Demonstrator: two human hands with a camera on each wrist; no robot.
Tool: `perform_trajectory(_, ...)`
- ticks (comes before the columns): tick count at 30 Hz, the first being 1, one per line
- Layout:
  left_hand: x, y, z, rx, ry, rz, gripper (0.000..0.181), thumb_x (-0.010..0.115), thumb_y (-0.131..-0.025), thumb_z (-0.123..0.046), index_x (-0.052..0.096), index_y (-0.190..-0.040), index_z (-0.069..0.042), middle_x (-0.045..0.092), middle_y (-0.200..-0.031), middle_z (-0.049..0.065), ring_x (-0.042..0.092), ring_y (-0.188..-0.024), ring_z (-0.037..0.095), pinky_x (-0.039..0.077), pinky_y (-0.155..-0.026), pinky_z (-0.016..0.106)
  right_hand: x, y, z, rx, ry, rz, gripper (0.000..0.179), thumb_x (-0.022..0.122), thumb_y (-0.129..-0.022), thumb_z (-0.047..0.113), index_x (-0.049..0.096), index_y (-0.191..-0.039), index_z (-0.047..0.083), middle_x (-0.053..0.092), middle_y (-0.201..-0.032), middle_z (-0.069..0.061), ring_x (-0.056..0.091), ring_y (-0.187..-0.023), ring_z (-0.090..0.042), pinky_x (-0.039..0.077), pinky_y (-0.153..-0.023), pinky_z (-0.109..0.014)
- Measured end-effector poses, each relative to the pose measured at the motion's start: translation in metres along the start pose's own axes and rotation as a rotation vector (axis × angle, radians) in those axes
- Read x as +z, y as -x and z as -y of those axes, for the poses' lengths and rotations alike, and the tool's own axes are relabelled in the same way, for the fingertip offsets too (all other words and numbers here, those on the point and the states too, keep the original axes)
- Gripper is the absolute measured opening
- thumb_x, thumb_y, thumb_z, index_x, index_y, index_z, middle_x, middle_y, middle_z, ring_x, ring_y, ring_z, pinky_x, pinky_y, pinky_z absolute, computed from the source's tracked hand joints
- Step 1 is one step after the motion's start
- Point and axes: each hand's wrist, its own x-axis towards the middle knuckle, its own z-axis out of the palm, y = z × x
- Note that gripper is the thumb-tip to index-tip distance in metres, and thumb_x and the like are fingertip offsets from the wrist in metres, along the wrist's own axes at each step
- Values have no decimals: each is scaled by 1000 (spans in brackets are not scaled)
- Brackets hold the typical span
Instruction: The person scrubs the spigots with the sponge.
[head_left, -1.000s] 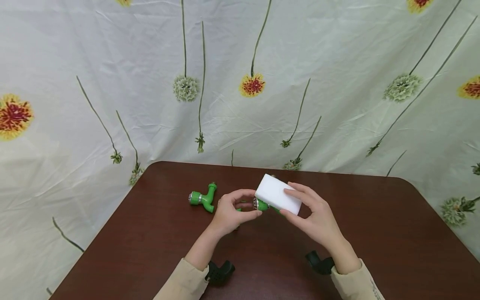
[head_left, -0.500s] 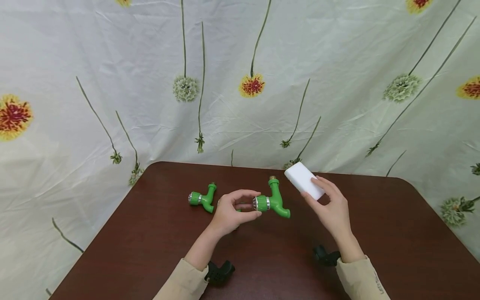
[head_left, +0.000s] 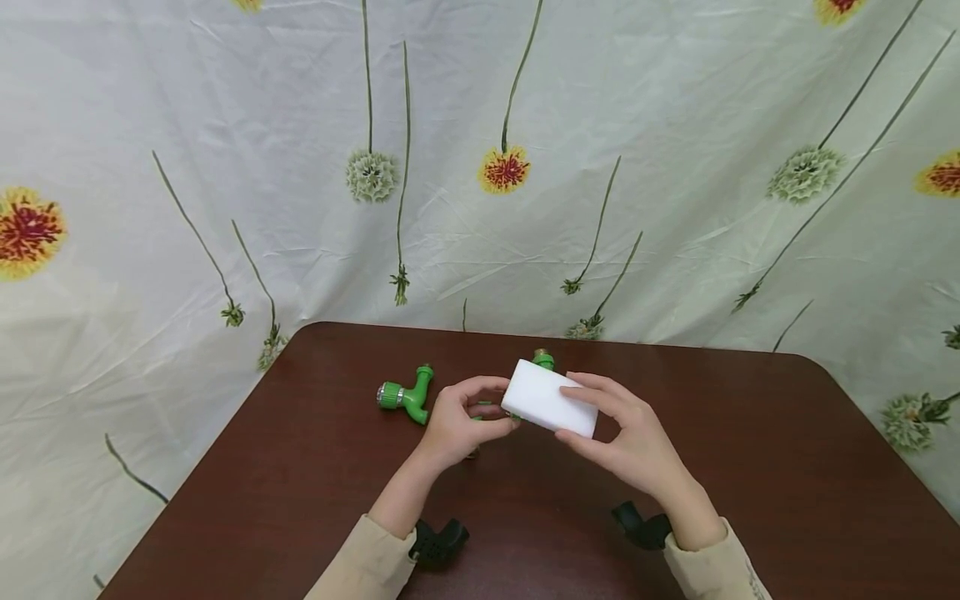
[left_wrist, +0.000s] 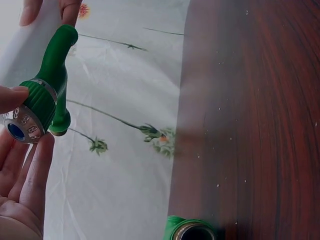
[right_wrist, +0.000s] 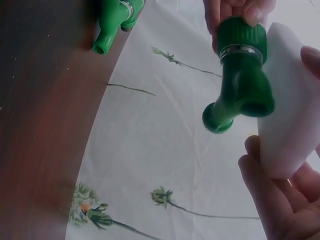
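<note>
My left hand (head_left: 459, 423) pinches a green plastic tap (left_wrist: 54, 67) by its ribbed knob, between thumb and fingers, above the table. A white block-shaped sponge (head_left: 551, 398) is gripped by its edges in my right hand (head_left: 636, 429). In the head view the sponge covers most of the tap, leaving mainly its threaded inlet (head_left: 543, 360) in sight. The right wrist view has the sponge's face right alongside the tap's body (right_wrist: 239, 75), with the spout pointing toward the camera.
A second green tap (head_left: 406, 397) lies on the dark red-brown table (head_left: 315, 467), left of my hands. Another green tap with a brass-lined opening (left_wrist: 192, 231) shows at the bottom of the left wrist view. Behind the table hangs a flowered white cloth (head_left: 465, 242).
Half a second ago my right hand had the sponge off to the upper right, clear of the tap. Now it is back left and lower, over the tap. My left hand has barely moved.
</note>
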Motion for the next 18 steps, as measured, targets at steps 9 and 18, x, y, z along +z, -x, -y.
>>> perform_trajectory(9, -3, -1, -1, 40, -19, -13, 41, 77, -70, 6, 67, -110, -1, 64, -104, 14, 64, -89, 35, 54, -80, 41, -6, 2, -28, 197, 25, -70, 44, 82, -73, 14, 68, -114, 13, 58, -125, -2, 55, -111, -21, 50, -78, -24)
perform_trajectory(18, -5, -2, 1, 56, 9, -22, 41, 76, -71, 7, 67, -110, 0, 63, -103, 18, 64, -88, 40, 55, -78, 40, -9, 3, -44, 312, 67, -105, 41, 81, -74, 15, 68, -112, 8, 59, -124, -7, 55, -110, -24, 51, -77, -43)
